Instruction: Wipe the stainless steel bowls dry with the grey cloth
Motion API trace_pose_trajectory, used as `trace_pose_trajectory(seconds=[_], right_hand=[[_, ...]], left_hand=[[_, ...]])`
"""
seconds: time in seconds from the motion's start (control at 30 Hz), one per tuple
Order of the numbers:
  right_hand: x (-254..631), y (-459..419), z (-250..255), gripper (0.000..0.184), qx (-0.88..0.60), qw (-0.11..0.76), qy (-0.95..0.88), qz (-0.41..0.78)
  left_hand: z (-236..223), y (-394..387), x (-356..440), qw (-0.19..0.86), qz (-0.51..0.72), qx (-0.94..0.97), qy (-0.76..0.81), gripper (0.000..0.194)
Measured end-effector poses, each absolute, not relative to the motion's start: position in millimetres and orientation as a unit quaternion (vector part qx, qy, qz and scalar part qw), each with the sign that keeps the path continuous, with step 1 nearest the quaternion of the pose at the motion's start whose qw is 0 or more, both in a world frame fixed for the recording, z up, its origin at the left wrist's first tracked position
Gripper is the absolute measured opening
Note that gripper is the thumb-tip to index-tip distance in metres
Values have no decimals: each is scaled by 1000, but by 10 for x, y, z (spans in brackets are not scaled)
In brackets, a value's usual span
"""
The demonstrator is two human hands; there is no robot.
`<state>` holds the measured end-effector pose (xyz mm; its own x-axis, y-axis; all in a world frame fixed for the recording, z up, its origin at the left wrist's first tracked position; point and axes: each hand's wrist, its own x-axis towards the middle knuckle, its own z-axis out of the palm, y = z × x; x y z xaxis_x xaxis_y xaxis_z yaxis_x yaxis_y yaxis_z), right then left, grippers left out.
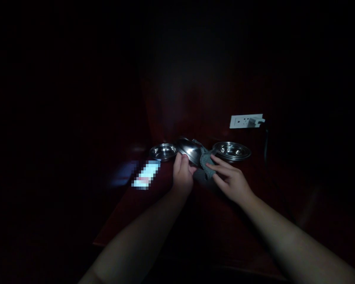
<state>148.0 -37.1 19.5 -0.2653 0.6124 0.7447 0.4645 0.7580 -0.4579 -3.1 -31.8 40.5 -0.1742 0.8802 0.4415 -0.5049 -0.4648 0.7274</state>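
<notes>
A shiny steel bowl (189, 149) is tilted on its side above the table, gripped at its near edge by my left hand (182, 173). My right hand (232, 179) pinches a grey-green cloth (207, 162) and presses it against the right side of that bowl. Part of the cloth shows behind the bowl's upper rim. Left of the held bowl, a second steel bowl (164, 151) sits upright. To the right, beyond my right hand, stand steel dishes (232, 150) that look stacked; how many I cannot tell.
A lit phone-like screen (146, 174), blurred out, lies near the left edge of the dark red table (142, 215). On the back wall is a white socket plate (245, 121) with a plug and a dark cord (266, 144) hanging down. Surroundings are very dark.
</notes>
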Motion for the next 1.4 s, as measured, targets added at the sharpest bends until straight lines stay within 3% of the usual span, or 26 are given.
trace_pose_trajectory(seconds=[0.3, 0.43, 0.63, 1.0, 1.4], right_hand=[[1444, -227, 136, 28, -394, 577, -629, 342], [1465, -176, 154, 27, -401, 618, -548, 397], [1498, -97, 119, 21, -393, 679, -453, 423], [1589, -54, 165, 5, -385, 727, -321, 469], [1677, -9, 93, 15, -377, 755, -388, 370]], left_hand=[[442, -333, -60, 497, 746, 390, 211, 31], [402, -336, -62, 508, 730, 411, 201, 34], [329, -385, -106, 487, 652, 535, 227, 28], [346, -515, -171, 285, 474, 775, 305, 32], [323, -525, -165, 222, 481, 795, 296, 38]])
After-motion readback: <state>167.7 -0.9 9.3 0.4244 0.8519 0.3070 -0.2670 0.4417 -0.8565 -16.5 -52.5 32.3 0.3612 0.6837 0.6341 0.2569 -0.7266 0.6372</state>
